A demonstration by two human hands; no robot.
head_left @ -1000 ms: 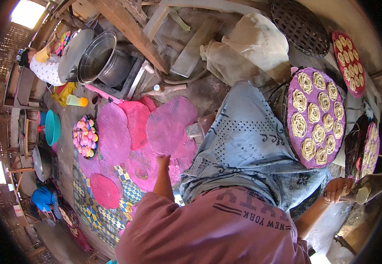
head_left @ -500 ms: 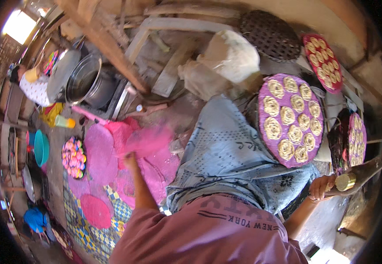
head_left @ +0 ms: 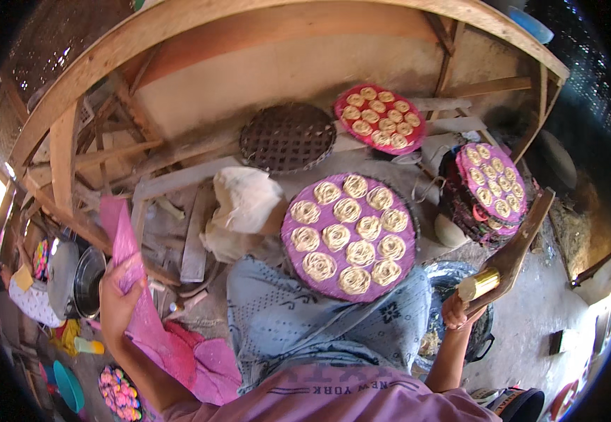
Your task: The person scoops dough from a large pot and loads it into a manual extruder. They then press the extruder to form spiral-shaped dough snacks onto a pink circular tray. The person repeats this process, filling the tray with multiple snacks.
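Raised at the left, my left hand (head_left: 120,292) is closed round the upper part of a pink mesh sheet (head_left: 145,320), which hangs down beside my lap. My right hand (head_left: 455,311) grips a wooden hand press (head_left: 520,250) with a brass cylinder (head_left: 479,285) in it, out to the right. Between the hands, at my knees, is a round tray covered in purple mesh (head_left: 325,216). Coiled nests of pale dough strands (head_left: 361,253) lie on it in rows. More pink sheets (head_left: 214,362) are heaped to my left.
A red tray of nests (head_left: 390,128) and a stack topped with a purple one (head_left: 492,184) stand beyond. A dark woven tray (head_left: 288,137) leans at the wall, near a pale sack (head_left: 246,200). A bucket (head_left: 485,320) sits by my right arm; another person (head_left: 35,299) is far left.
My left hand has risen from the heap, bringing a pink sheet up with it. My view has turned to the right. The press remains in my right hand.
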